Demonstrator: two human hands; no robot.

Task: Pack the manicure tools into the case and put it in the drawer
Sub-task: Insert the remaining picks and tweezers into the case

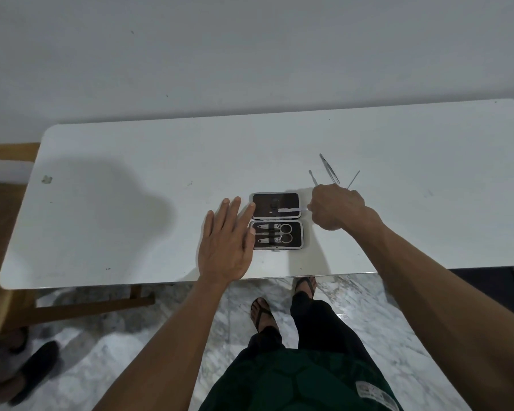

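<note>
A small dark manicure case (pixel 297 235) lies open on the white table (pixel 131 203), its lid half toward the wall. The near half holds scissors (pixel 282 233) and two nail clippers. My right hand (pixel 336 210) pinches a thin metal nail file (pixel 291 209) and holds it across the lid half. My left hand (pixel 226 244) lies flat with spread fingers against the case's left edge, its fingertips touching the case. Loose on the table behind my right hand lie tweezers (pixel 328 168), a cuticle pusher (pixel 312 177) and a thin metal pick (pixel 353 179).
The table stands against a pale wall, its front edge just before my legs. A wooden piece of furniture (pixel 9 155) sits at the left. Dark shoes (pixel 27 372) lie on the marble floor at lower left. No drawer is visible.
</note>
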